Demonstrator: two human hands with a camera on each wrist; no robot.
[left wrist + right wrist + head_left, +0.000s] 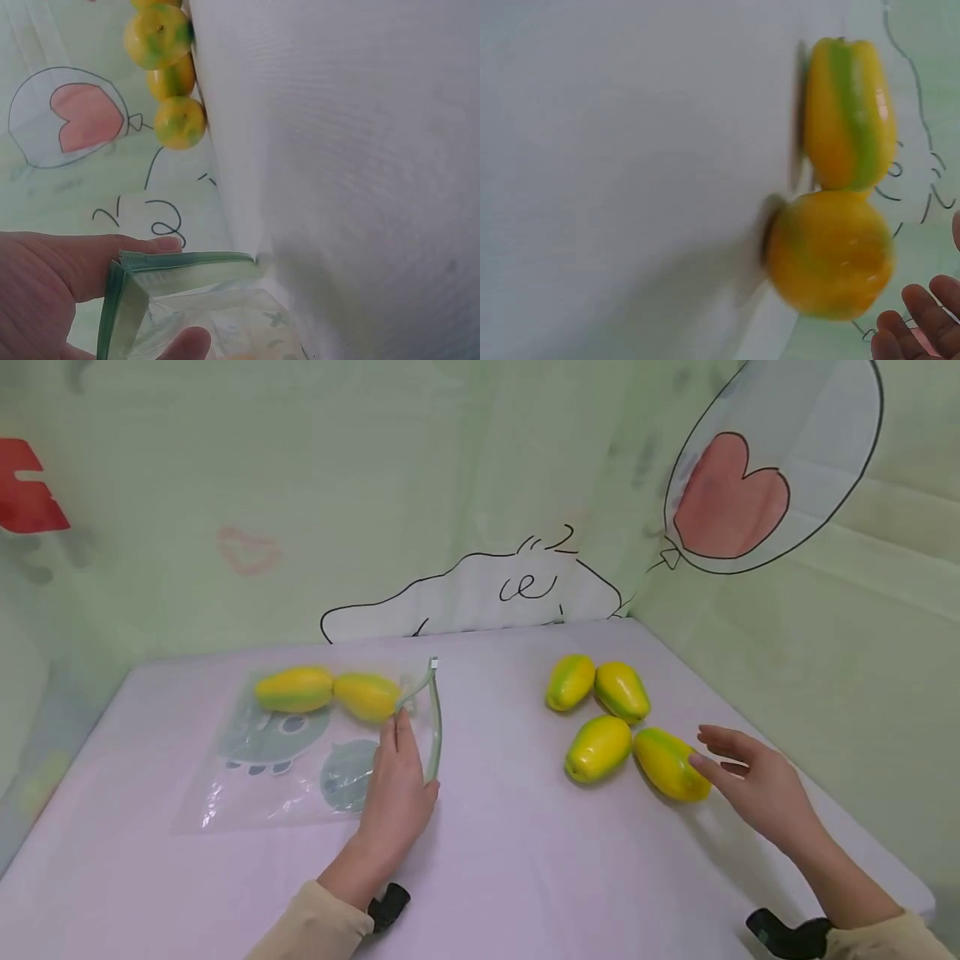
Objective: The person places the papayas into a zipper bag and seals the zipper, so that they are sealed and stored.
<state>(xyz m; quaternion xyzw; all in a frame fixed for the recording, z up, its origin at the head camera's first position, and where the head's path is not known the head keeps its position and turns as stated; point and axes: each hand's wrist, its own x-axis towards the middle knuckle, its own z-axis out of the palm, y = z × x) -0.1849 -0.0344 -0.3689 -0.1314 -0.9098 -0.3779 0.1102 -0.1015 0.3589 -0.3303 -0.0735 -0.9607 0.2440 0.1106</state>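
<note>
A clear plastic zip bag (255, 802) with green cartoon prints lies on the left of the table, holding two yellow-green papayas (294, 689). My left hand (397, 785) holds the bag at its mouth, where the green zip edge (187, 259) stands parted. In the left wrist view a fingertip shows in front of the clear plastic. Beside the rightmost loose papaya (672, 765) is my right hand (757, 785), its fingers loosely bent and spread, holding nothing. The thumb overlaps that fruit's edge in the head view; the right wrist view shows the fingers apart from the papaya (832, 255).
Three more papayas (598, 749) sit close together on the right half of the table, left of the right hand. The pale table (495, 860) meets a light green cloth backdrop (360, 485) with drawn balloon and hearts behind and to the right.
</note>
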